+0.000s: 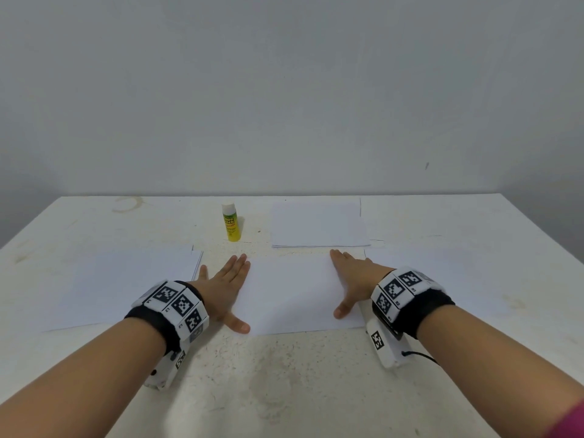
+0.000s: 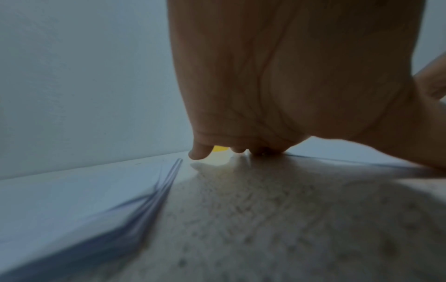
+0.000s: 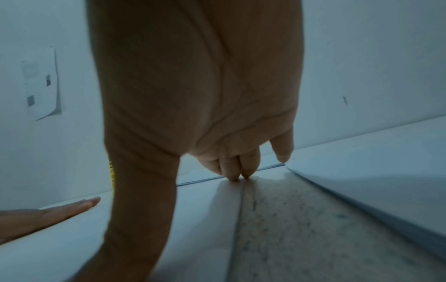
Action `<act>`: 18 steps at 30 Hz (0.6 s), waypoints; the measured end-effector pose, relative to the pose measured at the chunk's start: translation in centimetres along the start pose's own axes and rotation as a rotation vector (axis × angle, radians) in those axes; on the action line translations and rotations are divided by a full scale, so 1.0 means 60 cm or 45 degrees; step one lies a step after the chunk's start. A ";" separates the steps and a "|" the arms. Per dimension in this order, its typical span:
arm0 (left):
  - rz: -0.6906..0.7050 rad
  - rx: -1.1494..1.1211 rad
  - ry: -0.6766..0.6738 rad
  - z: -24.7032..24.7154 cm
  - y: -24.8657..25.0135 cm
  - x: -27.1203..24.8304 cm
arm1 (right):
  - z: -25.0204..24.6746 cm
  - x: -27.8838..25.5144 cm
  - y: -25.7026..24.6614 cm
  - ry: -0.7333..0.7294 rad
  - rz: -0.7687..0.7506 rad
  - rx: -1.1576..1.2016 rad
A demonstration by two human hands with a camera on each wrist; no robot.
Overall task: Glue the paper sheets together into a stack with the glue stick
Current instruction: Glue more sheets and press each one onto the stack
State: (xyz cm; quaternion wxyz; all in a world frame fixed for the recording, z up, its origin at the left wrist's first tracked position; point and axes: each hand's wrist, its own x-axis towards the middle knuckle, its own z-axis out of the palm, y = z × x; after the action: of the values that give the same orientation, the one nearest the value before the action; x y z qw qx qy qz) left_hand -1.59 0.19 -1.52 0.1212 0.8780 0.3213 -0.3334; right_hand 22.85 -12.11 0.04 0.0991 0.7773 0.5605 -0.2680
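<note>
A white paper sheet point(image 1: 290, 295) lies in the middle of the table in front of me. My left hand point(image 1: 229, 286) lies flat with straight fingers along the sheet's left edge, thumb on its near corner. My right hand point(image 1: 350, 279) lies flat on the sheet's right edge, fingertips point(image 3: 235, 176) down on the paper. A yellow glue stick point(image 1: 231, 222) with a white cap stands upright at the back, between the hands and the wall. A pile of sheets point(image 1: 126, 286) lies at the left, its edges point(image 2: 149, 200) close to my left hand point(image 2: 265, 95).
Another pile of paper point(image 1: 319, 226) sits at the back right of the white table point(image 1: 284, 374). More paper point(image 1: 442, 279) lies under my right wrist at the right, seen as a sheet edge point(image 3: 362, 190). The wall stands directly behind the table.
</note>
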 end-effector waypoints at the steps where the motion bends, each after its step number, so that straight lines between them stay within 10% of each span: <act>1: -0.003 0.009 -0.001 0.000 0.001 0.000 | 0.001 0.001 0.002 -0.009 0.001 0.003; 18: -0.100 -0.050 0.046 0.000 0.000 0.000 | -0.005 -0.008 -0.002 0.165 -0.118 0.122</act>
State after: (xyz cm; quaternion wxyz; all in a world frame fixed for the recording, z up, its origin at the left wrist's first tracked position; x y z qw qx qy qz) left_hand -1.58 0.21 -1.51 0.1196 0.8681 0.3641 -0.3155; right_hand 22.69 -12.34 0.57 0.0129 0.7701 0.5876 -0.2479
